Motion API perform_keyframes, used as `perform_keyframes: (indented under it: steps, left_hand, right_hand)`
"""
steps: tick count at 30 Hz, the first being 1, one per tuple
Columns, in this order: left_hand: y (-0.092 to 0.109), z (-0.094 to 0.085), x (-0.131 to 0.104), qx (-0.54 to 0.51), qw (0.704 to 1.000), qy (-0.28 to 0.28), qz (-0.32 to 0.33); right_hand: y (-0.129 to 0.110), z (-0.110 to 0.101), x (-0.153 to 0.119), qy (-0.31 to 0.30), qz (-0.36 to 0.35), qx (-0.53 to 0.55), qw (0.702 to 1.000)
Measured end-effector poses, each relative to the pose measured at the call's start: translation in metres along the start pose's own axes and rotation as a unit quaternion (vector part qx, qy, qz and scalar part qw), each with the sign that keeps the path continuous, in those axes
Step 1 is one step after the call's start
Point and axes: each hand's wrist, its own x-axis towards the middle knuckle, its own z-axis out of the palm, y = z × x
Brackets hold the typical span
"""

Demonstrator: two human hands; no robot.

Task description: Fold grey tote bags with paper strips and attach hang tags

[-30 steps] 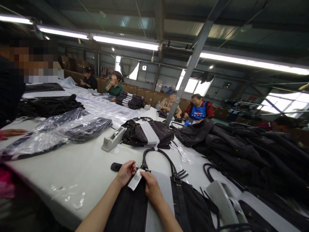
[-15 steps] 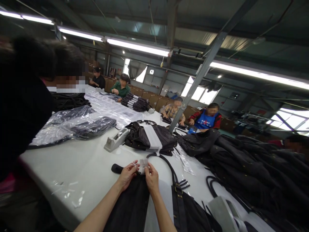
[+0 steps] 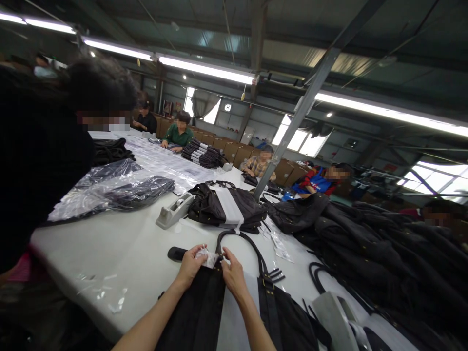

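Observation:
A black bag (image 3: 195,312) lies on the table in front of me, with a broad pale band (image 3: 237,312) around it and a looped handle (image 3: 252,243) at its top. My left hand (image 3: 192,267) is closed on a small whitish, see-through tag (image 3: 207,257) at the bag's upper edge. Close beside it, my right hand (image 3: 233,274) pinches at the foot of the handle; what lies between its fingertips is too small to make out. A dark rounded strap end (image 3: 176,253) sticks out left of my left hand.
Beyond my hands stand a tape dispenser (image 3: 174,210) and a banded black bag (image 3: 226,207). Another dispenser (image 3: 340,317) is at near right. Black bags (image 3: 365,243) are heaped on the right, plastic-wrapped ones (image 3: 139,192) on the left. A person in black (image 3: 44,161) leans in at left.
The tag has gone from between both hands into my left hand, tilting down. My right hand has moved slightly down to the handle's foot. A co-worker in blue has leaned to the right.

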Motion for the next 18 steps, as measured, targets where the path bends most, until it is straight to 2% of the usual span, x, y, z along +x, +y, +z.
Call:
perform_keyframes:
  steps: [3, 6, 10, 14, 18]
  left_hand:
    - [0.013, -0.014, -0.006, 0.070, 0.996, 0.060, 0.005]
    - [0.021, -0.031, -0.017, 0.113, 0.989, 0.093, -0.004]
    - [0.029, -0.050, -0.044, 0.126, 0.986, 0.101, -0.028]
    - [0.041, -0.057, -0.087, 0.108, 0.989, 0.099, -0.022]
    - [0.045, -0.057, -0.123, 0.163, 0.983, 0.084, -0.028]
  right_hand:
    - [0.020, -0.028, -0.018, 0.049, 0.078, 0.032, 0.995]
    - [0.033, -0.053, -0.040, 0.044, 0.110, 0.033, 0.992]
    - [0.039, -0.070, -0.069, 0.021, 0.125, 0.032, 0.991]
    - [0.042, -0.085, -0.098, 0.021, 0.138, 0.036, 0.990]
    - [0.042, -0.122, -0.129, 0.052, 0.157, 0.022, 0.986]
